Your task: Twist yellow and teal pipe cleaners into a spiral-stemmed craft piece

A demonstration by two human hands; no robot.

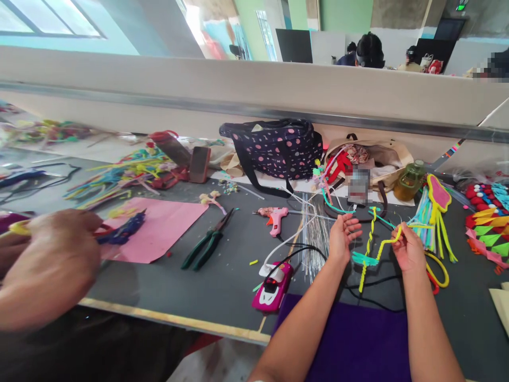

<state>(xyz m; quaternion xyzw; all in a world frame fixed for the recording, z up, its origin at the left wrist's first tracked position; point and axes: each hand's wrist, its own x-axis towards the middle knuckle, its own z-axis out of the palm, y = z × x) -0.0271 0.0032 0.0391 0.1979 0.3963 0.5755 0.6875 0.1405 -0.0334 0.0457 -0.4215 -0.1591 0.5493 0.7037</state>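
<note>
Over the dark table, my left hand point(345, 237) is raised with its fingers apart and nothing in it. My right hand point(408, 247) pinches the upper end of a bent yellow pipe cleaner point(384, 244). That piece hangs down beside a twisted yellow stem point(371, 233), which stands between my two hands. A teal piece point(365, 259) crosses the stem low down. Yellow-handled scissors point(439, 269) lie just right of my right wrist, partly hidden by it. Behind my hands a phone point(358, 187) leans against a beige bag point(397, 154).
Left of my arms are a purple power strip point(274, 286), a pink glue gun point(274, 218), green pliers point(209, 241) and thin wires point(314, 239). A co-worker's hand point(59, 254) is by pink paper point(175, 225). A glass bottle point(409, 180) and colourful strips point(441, 228) stand behind right.
</note>
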